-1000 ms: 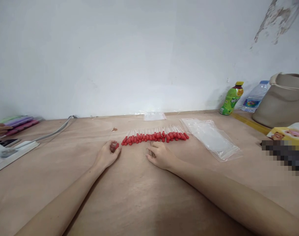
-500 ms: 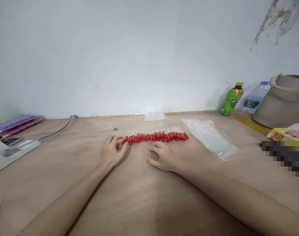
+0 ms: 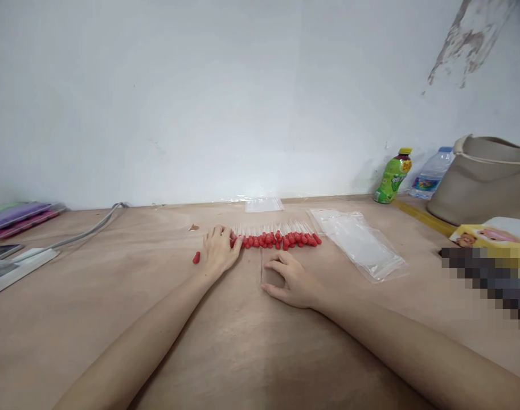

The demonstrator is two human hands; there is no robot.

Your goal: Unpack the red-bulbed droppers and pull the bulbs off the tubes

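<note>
A row of red-headed sticks (image 3: 266,239) lies across the table, red heads toward me and thin pale ends pointing to the wall. Over the left end of this row rests my left hand (image 3: 219,250), fingers apart and touching the sticks there, partly hiding them. One loose red piece (image 3: 196,257) lies just left of that hand. My right hand (image 3: 294,282) rests on the table in front of the row's middle, curved and open, with a gap between thumb and fingers and nothing in it.
Clear plastic bags (image 3: 357,239) lie right of the row, and another clear bag (image 3: 263,205) sits behind it by the wall. At right stand a green bottle (image 3: 390,177), a water bottle (image 3: 430,173) and a beige bin (image 3: 477,182). A grey cable (image 3: 86,229) runs along the left.
My left hand has moved right, onto the row's left end, and the loose red piece now shows outside it. My right hand stays nearly where it was. The view has turned slightly right.
</note>
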